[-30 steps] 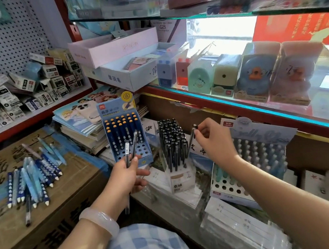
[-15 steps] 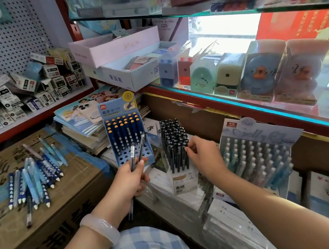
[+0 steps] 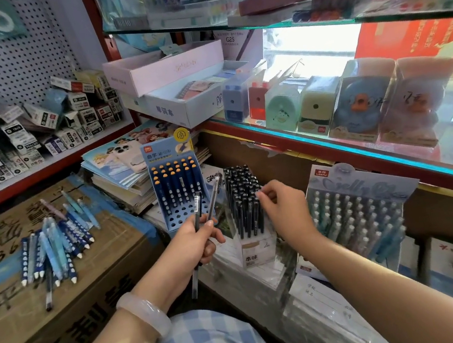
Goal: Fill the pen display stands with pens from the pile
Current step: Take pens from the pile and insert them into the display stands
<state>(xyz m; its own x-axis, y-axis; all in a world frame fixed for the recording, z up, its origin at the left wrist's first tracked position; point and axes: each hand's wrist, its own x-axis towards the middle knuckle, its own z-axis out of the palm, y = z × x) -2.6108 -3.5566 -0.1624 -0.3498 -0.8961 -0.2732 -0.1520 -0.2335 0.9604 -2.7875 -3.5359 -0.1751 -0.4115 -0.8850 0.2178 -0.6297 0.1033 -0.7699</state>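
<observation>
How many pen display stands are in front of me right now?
3: the blue stand left, the black pen stand in the middle by the right hand, and the pale stand right.

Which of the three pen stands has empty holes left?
The blue stand on the left: its lower rows show open holes. The black-pen stand and pale stand look full.

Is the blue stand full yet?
No, the blue stand has pens only in its upper rows, and the holes in its lower rows are open.
</observation>
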